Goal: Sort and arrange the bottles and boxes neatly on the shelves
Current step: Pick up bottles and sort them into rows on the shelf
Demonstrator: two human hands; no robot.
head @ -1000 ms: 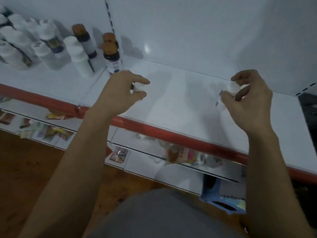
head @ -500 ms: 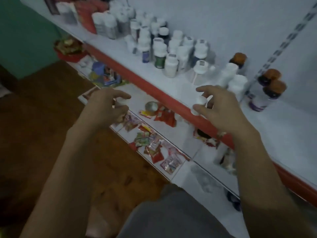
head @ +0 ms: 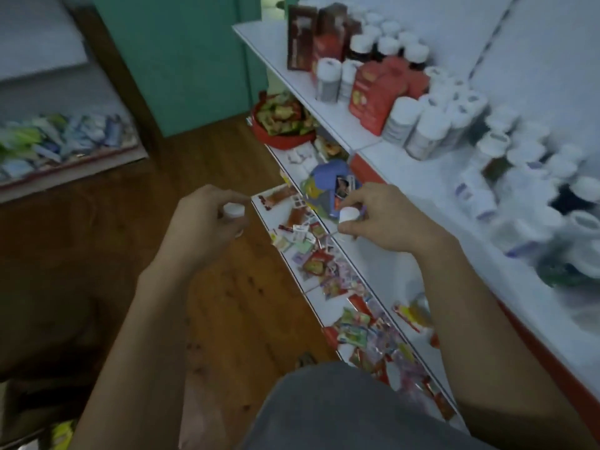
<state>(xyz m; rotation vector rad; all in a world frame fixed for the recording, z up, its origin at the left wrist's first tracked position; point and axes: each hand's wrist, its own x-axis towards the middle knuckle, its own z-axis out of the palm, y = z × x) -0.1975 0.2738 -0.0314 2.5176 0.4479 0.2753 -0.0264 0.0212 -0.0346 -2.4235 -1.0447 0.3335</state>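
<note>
- Currently, left hand (head: pixel 204 228) is curled round a small white-capped bottle (head: pixel 233 210). Thumb and fingers wrap the body, so only the cap and a bit of neck show.
- That bottle is in the air over the wooden floor (head: pixel 227 303), just off the front edge of the lower shelf (head: pixel 319 302) and not touching it.
- Right hand (head: pixel 389 222) pinches a second small white bottle (head: pixel 349 214) with its fingertips round the cap end. The fingers are bent and the body is mostly hidden.
- This bottle is also in the air, just off the front edge of the upper shelf (head: pixel 422 196) and above the lower shelf.
- The two hands are level with each other and well apart.
- Upper shelf is white with a red front strip (head: pixel 362 165).
- A crowd of white bottles (head: pixel 428 131) stands from mid-shelf toward the back edge. The ones at the right are blurred.
- Red boxes (head: pixel 376 95) stand among them, nearer the far end.
- Dark brown boxes (head: pixel 302 37) stand upright at the far end corner.
- Lower shelf is littered with loose coloured sachets (head: pixel 324 261) along its front edge.
- A red basket (head: pixel 285 138) full of packets sits at its far end.
- A green wall (head: pixel 194 60) stands beyond the floor.
- Another rack with packets (head: pixel 65 138) is at the far left; its contents are too blurred to name.
- Grey clothing (head: pixel 341 410) shows at the bottom of the view, between the forearms.
</note>
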